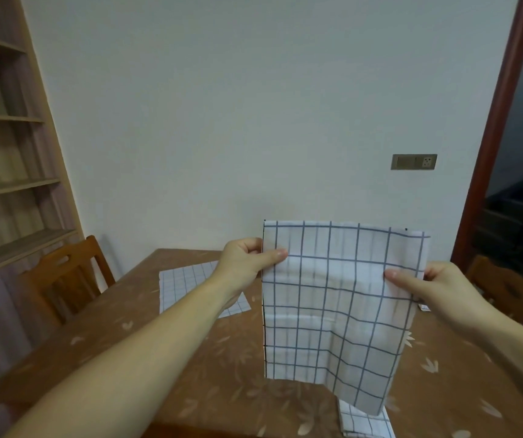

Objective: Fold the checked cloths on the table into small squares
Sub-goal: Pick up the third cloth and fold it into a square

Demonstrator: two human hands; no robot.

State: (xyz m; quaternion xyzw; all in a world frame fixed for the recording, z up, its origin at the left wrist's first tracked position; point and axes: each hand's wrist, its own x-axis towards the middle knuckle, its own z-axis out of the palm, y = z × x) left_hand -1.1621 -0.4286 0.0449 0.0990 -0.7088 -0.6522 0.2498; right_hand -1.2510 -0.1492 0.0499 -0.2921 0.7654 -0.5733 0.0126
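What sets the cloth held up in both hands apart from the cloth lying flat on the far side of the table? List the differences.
The held cloth hangs upright in the air; the flat cloth lies spread on the table. The left hand and right hand pinch the held cloth's side edges; nothing touches the flat cloth. The left forearm partly hides the flat cloth. Both are white with dark checks.

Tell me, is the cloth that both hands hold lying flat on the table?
No, the left hand and right hand pinch the held cloth by its side edges, so it hangs above the table.
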